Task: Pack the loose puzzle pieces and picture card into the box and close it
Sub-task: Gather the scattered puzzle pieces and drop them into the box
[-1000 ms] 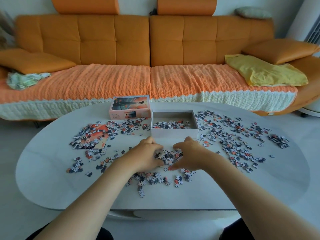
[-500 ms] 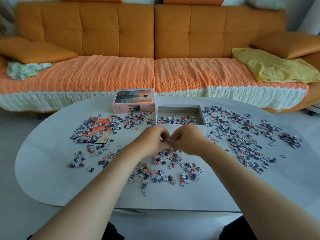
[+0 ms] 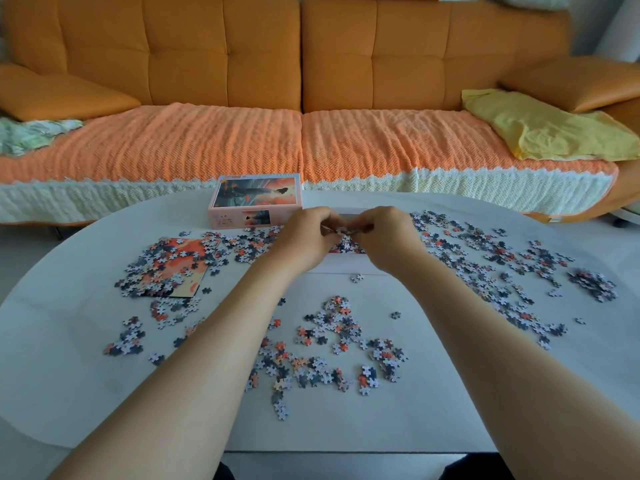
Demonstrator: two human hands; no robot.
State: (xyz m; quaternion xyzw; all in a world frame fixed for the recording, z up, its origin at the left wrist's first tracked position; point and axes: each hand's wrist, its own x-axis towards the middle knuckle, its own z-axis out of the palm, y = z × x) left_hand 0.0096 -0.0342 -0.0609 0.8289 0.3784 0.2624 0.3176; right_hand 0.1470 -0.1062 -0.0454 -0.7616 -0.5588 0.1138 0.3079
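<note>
Hovering together over the open white box (image 3: 349, 265), the left hand (image 3: 304, 239) and right hand (image 3: 388, 237) curl their fingers round a shared clump of puzzle pieces (image 3: 343, 231), so the step in hand looks like dropping a scooped load inside. Many loose pieces (image 3: 329, 341) lie on the tabletop (image 3: 69, 323) nearer than the box and to its right, the picture card (image 3: 180, 268) lies left of the box, half buried, and the lid (image 3: 256, 199) stands just beside its far-left corner. Next the fingers should loosen squarely above the box so nothing spills over its wall.
</note>
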